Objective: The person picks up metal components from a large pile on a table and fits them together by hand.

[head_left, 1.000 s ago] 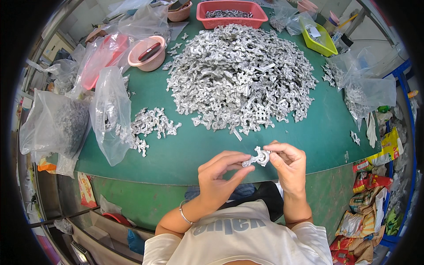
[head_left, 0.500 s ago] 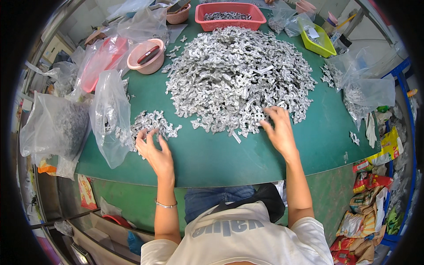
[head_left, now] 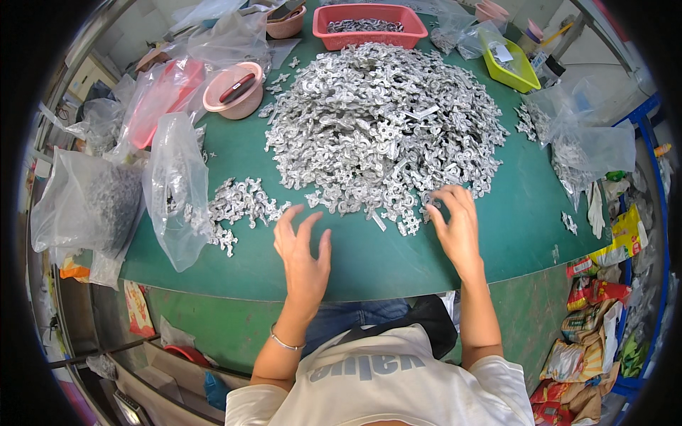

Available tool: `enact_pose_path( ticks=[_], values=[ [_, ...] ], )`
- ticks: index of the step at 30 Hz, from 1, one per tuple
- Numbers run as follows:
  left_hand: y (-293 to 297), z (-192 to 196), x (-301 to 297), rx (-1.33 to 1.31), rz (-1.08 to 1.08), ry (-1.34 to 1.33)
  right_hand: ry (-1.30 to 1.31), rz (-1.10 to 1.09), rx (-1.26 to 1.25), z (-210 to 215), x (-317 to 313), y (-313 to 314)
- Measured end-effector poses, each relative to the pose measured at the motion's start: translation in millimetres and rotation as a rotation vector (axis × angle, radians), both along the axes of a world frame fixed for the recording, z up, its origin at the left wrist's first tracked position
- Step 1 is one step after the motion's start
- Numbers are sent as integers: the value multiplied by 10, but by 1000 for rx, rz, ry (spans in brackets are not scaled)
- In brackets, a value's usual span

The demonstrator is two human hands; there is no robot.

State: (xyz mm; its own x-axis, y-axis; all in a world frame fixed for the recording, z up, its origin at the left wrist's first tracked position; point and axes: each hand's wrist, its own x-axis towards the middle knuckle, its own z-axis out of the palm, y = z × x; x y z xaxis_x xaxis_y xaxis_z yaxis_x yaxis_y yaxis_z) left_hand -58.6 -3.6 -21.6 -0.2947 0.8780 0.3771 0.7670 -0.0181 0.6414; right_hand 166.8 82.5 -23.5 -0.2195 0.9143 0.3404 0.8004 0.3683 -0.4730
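A big heap of small silver-grey metal parts [head_left: 383,121], shaped with several lobes, covers the middle of the green table [head_left: 355,263]. At the heap's near right edge is my right hand [head_left: 458,228], its fingers curved and thumb held apart, the fingertips at the outermost pieces; I see nothing gripped in it. A few metal parts [head_left: 409,225] lie just left of its thumb. My left hand [head_left: 304,257] hovers over the table with fingers spread and nothing in them. Beyond it to the left lies a small pile of the same parts [head_left: 240,202].
Clear plastic bags holding parts [head_left: 106,202] crowd the left side, and more bags [head_left: 572,153] sit at the right. A pink bowl [head_left: 245,106] with a dark red object stands left of the heap. Behind are a red basket [head_left: 369,39] and a yellow-green basket [head_left: 522,74].
My left hand has moved right, away from the small pile. My right hand has drawn slightly nearer me, and a few parts at the heap's front edge have shifted nearer too.
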Motion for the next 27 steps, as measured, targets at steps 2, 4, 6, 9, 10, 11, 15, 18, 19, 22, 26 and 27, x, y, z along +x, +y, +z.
enact_pose_path(
  ticks=[2, 4, 6, 9, 10, 11, 15, 18, 19, 22, 26, 27],
  values=[
    [1, 11, 44, -8, -19, 8, 29, 112, 70, -8, -161, 58],
    [-16, 38, 72, -36, -66, 11, -126, 157, 47, -28, -303, 47],
    [-34, 51, 75, -45, -67, 9, -142, 138, 29, -45, -331, 49],
    [-63, 68, 44, -45, -66, -12, 221, 85, 104, -140, -199, 56],
    [-62, 81, 50, -16, -66, -26, 305, 23, 5, -10, -169, 8],
    [-64, 99, 61, 13, -67, -40, 521, 6, -142, -83, -110, -9],
    [-54, 220, 254, 58, -262, -291, 1158, 61, -578, 62, -58, -240],
    [-40, 309, 402, 53, -403, -476, 1399, 155, -763, 154, -84, -394],
    [-25, 319, 438, 68, -443, -505, 1452, 187, -800, 193, -96, -435],
    [-32, 350, 494, 44, -481, -664, 1504, 232, -843, 254, -110, -524],
    [-28, 353, 498, 55, -466, -757, 1480, 253, -819, 350, -127, -580],
    [-29, 363, 490, 56, -461, -777, 1473, 251, -793, 370, -137, -588]
  ],
)
